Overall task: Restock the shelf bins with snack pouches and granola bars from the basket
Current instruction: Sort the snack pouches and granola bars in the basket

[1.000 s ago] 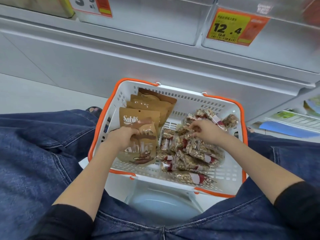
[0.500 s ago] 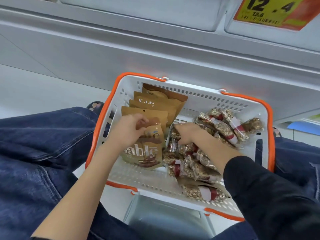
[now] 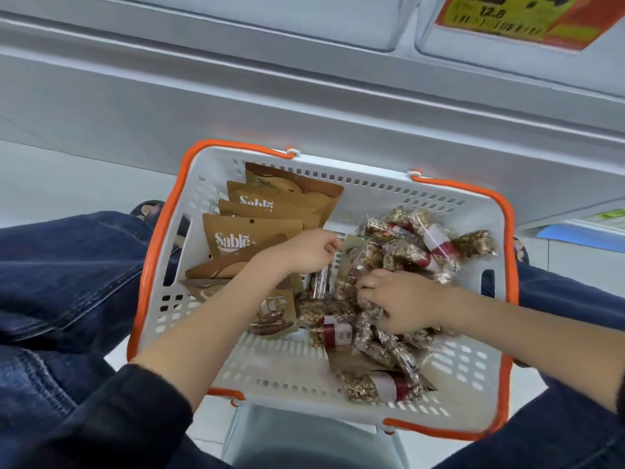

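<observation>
While digging in the basket (image 3: 338, 367), gathers stock: judged the pick-up step, nothing shelved yet.

Overhead at 12 o'clock, shelf bins (image 3: 270, 22), well apart. Stacked at 10 o'clock in the basket, snack pouches (image 3: 257, 231), tops toward 12, long axes roughly 6–12. Heaped from 2 to 5 o'clock, granola bars (image 3: 406, 252), axes mixed. At centre, left hand (image 3: 304, 252), fingers curled, contents unclear; right hand (image 3: 402, 299) clenched round several bars. Next probably calls for a firm bunch, then a lift toward 12.

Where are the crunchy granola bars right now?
The granola bars are piled in the right half of the basket, beside the brown pouches, with the right hand on them.
</observation>
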The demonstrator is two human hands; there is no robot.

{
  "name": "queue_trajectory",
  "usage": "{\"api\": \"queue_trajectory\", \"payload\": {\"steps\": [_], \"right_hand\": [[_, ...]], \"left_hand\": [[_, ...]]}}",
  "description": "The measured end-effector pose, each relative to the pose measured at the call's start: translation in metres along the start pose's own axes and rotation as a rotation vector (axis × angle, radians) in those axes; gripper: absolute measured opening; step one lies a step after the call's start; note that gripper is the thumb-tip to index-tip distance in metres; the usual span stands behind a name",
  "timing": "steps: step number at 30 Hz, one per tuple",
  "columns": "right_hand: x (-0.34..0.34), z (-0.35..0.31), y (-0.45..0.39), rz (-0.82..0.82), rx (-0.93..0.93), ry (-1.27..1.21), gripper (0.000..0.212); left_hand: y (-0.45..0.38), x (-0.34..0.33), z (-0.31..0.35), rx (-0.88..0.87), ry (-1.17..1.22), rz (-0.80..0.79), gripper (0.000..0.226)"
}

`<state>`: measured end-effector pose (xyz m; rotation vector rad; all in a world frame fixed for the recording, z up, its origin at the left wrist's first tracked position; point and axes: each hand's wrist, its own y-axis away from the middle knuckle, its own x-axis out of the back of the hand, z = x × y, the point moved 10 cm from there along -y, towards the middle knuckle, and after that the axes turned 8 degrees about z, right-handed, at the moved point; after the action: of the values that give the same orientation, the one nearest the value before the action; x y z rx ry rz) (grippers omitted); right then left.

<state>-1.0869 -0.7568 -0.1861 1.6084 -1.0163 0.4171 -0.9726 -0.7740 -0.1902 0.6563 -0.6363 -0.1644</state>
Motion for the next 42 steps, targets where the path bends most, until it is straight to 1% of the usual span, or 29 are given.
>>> {"api": "queue_trajectory", "payload": {"steps": [2,6,9,11,12,14,18,20,23,24,27,29,31,34,37,39,42], "right_hand": [[0.003,0.004,0.015,0.022,-0.003,-0.041,0.058],[0.004,0.011,0.040,0.093,-0.026,-0.115,0.055],[0.003,0.015,0.046,0.138,-0.049,-0.154,0.053],[0.003,0.016,0.047,0.158,-0.055,-0.168,0.056],[0.004,0.016,0.048,0.173,-0.058,-0.180,0.058],[0.005,0.017,0.050,0.191,-0.064,-0.209,0.056],[0.005,0.017,0.053,0.200,-0.069,-0.227,0.049],[0.005,0.017,0.053,0.205,-0.071,-0.239,0.048],[0.004,0.018,0.056,0.224,-0.074,-0.240,0.046],[0.004,0.018,0.058,0.235,-0.075,-0.245,0.045],[0.002,0.017,0.060,0.245,-0.085,-0.259,0.044],[0.002,0.018,0.060,0.243,-0.087,-0.265,0.044],[0.003,0.019,0.060,0.241,-0.089,-0.261,0.043],[0.004,0.019,0.060,0.225,-0.101,-0.277,0.043],[0.006,0.018,0.061,0.211,-0.110,-0.265,0.043],[0.006,0.017,0.061,0.217,-0.120,-0.271,0.042],[0.007,0.016,0.063,0.226,-0.122,-0.275,0.041]], "left_hand": [[-0.021,-0.019,-0.011,0.090,0.004,-0.040,0.046],[-0.048,-0.051,-0.028,0.228,0.042,-0.025,0.050],[-0.059,-0.071,-0.030,0.284,0.011,-0.022,0.040],[-0.063,-0.075,-0.032,0.341,0.013,0.042,0.034],[-0.066,-0.075,-0.036,0.381,0.040,0.086,0.032],[-0.068,-0.079,-0.046,0.462,0.146,0.132,0.030],[-0.070,-0.096,-0.056,0.566,0.441,0.117,0.026],[-0.071,-0.099,-0.060,0.585,0.466,0.139,0.020],[-0.073,-0.097,-0.074,0.635,0.464,0.214,0.023],[-0.076,-0.094,-0.077,0.623,0.420,0.229,0.022],[-0.081,-0.083,-0.073,0.513,0.200,0.225,0.022],[-0.081,-0.077,-0.065,0.453,0.161,0.228,0.022],[-0.082,-0.074,-0.064,0.430,0.160,0.250,0.023],[-0.080,-0.073,-0.058,0.401,0.184,0.280,0.010],[-0.078,-0.083,-0.051,0.378,0.260,0.271,0.014],[-0.075,-0.087,-0.049,0.383,0.359,0.284,0.005],[-0.069,-0.088,-0.057,0.431,0.533,0.332,0.028]]}}
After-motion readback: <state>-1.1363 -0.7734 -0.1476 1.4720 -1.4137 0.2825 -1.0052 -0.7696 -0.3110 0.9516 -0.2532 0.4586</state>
